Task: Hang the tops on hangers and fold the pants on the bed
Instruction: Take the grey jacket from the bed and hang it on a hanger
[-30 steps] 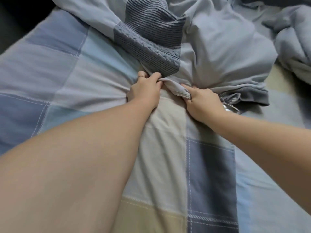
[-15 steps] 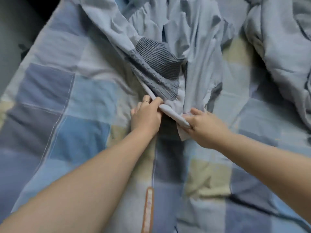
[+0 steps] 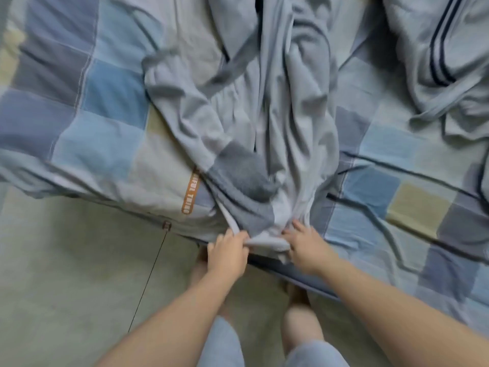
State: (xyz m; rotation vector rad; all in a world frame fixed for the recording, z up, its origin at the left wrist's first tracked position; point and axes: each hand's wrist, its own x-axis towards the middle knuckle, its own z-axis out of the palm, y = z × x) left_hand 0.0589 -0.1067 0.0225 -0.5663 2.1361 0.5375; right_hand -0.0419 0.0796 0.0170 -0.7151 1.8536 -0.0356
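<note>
A light grey-blue garment (image 3: 277, 107) with a darker ribbed patch (image 3: 243, 178) lies stretched lengthwise down the bed, bunched in long folds. Its near end hangs at the bed's front edge. My left hand (image 3: 227, 250) grips that end from the left, fingers curled round the fabric. My right hand (image 3: 307, 245) pinches the same edge from the right. A pale band of cloth runs between the two hands. A second grey garment with dark stripes (image 3: 444, 62) lies crumpled at the far right.
The checked blue, grey and beige bed cover (image 3: 105, 107) spreads under everything, with an orange label (image 3: 189, 193) near its front edge. A pale green floor (image 3: 66, 274) lies below the bed. My legs and feet stand close to the bed edge.
Both hands have dragged the garment's end back toward the bed's front edge. The garment has stretched out long, and the floor and my legs have come into view.
</note>
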